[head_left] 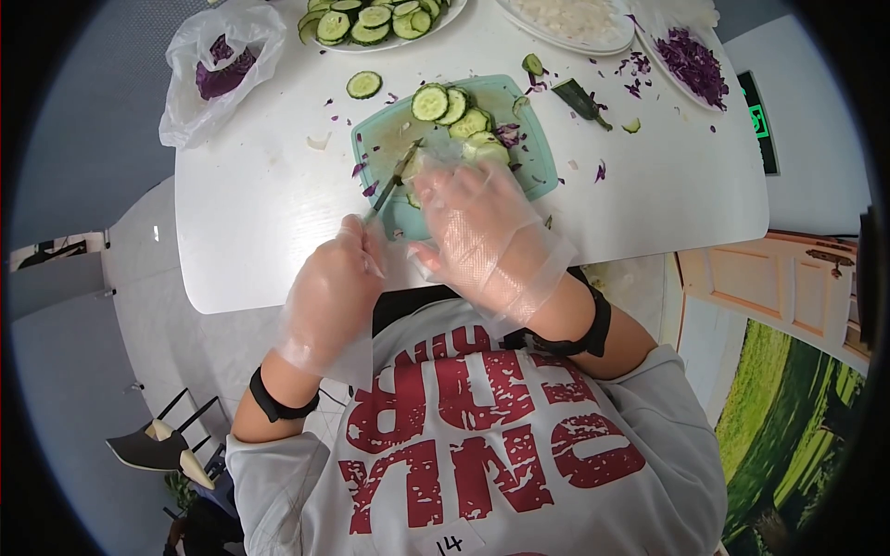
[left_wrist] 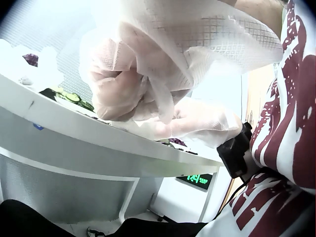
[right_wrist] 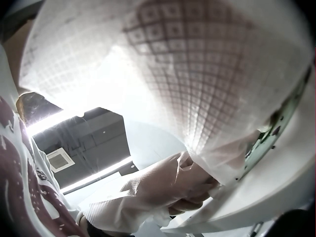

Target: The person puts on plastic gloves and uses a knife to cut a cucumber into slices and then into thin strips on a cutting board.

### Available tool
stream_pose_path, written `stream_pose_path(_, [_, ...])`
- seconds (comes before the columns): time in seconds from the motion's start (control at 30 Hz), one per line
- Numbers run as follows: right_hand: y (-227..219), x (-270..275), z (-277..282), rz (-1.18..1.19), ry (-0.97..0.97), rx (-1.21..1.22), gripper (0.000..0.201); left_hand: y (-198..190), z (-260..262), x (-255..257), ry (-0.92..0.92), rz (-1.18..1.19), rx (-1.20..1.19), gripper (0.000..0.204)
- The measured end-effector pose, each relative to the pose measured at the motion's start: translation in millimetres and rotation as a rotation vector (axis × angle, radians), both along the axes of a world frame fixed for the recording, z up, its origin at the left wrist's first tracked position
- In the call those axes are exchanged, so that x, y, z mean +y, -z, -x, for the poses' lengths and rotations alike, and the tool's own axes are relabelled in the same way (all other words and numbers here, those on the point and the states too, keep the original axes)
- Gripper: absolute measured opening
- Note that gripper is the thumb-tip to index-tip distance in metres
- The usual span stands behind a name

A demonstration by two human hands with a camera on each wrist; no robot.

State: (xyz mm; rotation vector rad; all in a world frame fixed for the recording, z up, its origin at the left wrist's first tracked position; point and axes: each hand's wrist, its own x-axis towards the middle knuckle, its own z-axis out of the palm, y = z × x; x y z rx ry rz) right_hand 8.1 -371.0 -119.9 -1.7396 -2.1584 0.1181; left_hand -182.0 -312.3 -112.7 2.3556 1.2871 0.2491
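My gloved left hand [head_left: 336, 273] grips a knife [head_left: 394, 179] by its handle, fingers curled tight around it in the left wrist view. The dark, narrow blade slants up over the left part of a green cutting board [head_left: 375, 139]. Close beside the blade, my gloved right hand [head_left: 477, 218] holds cucumber down on the board with bent fingers; the fingers and loose glove mostly hide this piece. Several cucumber slices [head_left: 429, 102] lie in a row beyond the fingertips, with purple cabbage bits [head_left: 507, 135] at their right.
At the back of the white table [head_left: 246, 222] stand a plate of cucumber slices [head_left: 371, 35], a plate of pale pieces [head_left: 575, 20] and a plate of shredded purple cabbage [head_left: 691, 69]. A bag with purple cabbage [head_left: 222, 74] sits back left. A cucumber end [head_left: 579, 102] lies right of the board.
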Motion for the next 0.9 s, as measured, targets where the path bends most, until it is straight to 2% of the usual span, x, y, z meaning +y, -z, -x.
stream_pose_path(0.17, [-3, 3, 2, 0.08, 0.008, -0.005, 0.049, -6, 2, 1, -0.036, 0.022, 0.118, 0.018])
stream_pose_path(0.23, [-1, 1, 2, -0.027, 0.021, 0.007, 0.047, -6, 3, -1, -0.057, 0.073, 0.124, 0.017])
stream_pose_path(0.43, [-2, 2, 4, -0.018, 0.011, -0.034, 0.044, -5, -4, 1, -0.016, 0.02, 0.06, 0.016])
stream_pose_path(0.6, [-1, 1, 3, 0.001, 0.026, -0.001, 0.041, 2, 9, -8, -0.023, -0.082, 0.208, 0.018])
stream_pose_path(0.7, [-1, 3, 5, -0.002, 0.009, -0.008, 0.041, -4, 4, 2, 0.0, 0.005, 0.082, 0.016])
stream_pose_path(0.9, [-2, 2, 2, 0.012, 0.013, -0.019, 0.043, -8, -9, 8, -0.014, 0.049, 0.081, 0.013])
